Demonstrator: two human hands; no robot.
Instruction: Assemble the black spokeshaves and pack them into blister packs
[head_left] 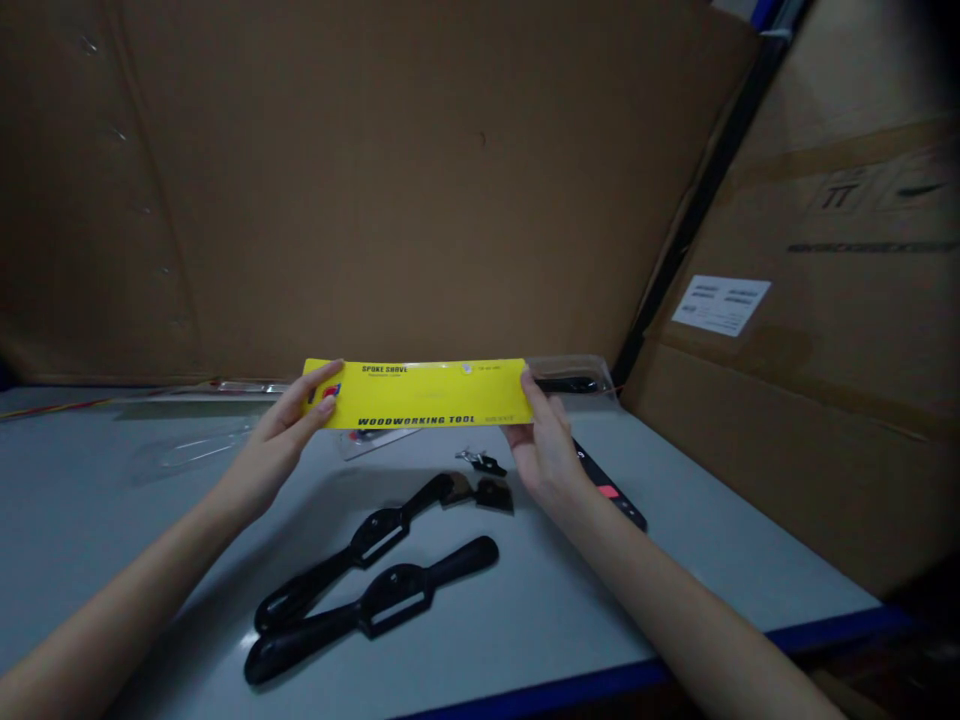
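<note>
Head view. The left hand (289,440) and right hand (546,450) hold a yellow spoke shave card (427,395) level in the air, above the far part of the tabletop (570,600). Both hands are closed on it, pinching one short end each between thumb and fingers. A clear plastic blister (570,375) extends past the card's right end, with a dark shape inside, too dim to identify.

The card looks light and fairly stiff, and the blister thin and liable to crack or flex, so the card's short ends seem the safest hold. The two black spokeshaves (367,610) lie side by side on the tabletop, below and between the hands, and look rigid and fairly heavy for their length. Their glossy finish may be slippery. Each is best taken by a handle, away from the mouth at its middle.

Count: one held card, two spokeshaves, two dark blade-like pieces (476,492) just beyond the upper spokeshave's tip, and one small metal fitting (480,462) behind those. Also one black strip with a red-pink mark (611,490), partly under the right hand, one loose clear blister (195,450) near the far left, and one white printed sheet (371,443) under the held card. A cardboard wall (375,200) stands along the far side.
</note>
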